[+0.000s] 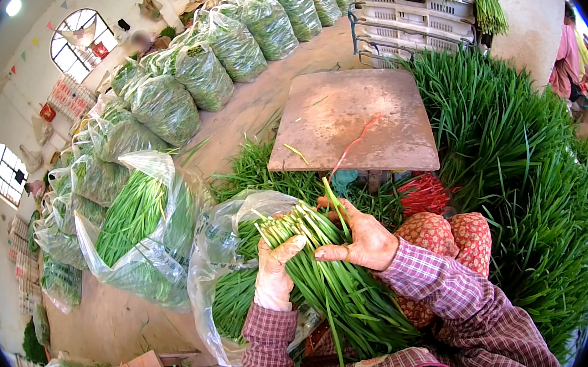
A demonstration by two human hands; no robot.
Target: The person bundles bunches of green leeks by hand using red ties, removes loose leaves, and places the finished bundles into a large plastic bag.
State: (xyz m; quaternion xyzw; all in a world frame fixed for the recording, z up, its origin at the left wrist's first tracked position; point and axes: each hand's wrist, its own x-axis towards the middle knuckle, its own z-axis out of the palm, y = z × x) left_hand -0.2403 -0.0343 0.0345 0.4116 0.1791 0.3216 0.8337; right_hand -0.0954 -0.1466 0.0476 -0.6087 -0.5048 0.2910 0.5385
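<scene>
A thick bunch of garlic chives (335, 272) lies across my lap, pale cut ends up and green leaves trailing down to the right. My left hand (276, 268) is wrapped round its left side near the stem ends, thumb across the stalks. At the other side my right hand (364, 237) has a few loose stalks (337, 204) against its fingers, its thumb reaching over the bunch. A red tie strip (353, 143) runs from the table top down toward the stem ends. Just left of my hands stands an opened clear plastic bag (205, 293) with chives inside.
A low square table (352, 120) stands ahead, with red strips (424, 193) below its near edge. Loose chives (516, 181) are heaped along my right. Filled clear bags (161, 111) line the left and back. Stacked white crates (413, 17) carry tied bunches. One person (567, 58) is far right.
</scene>
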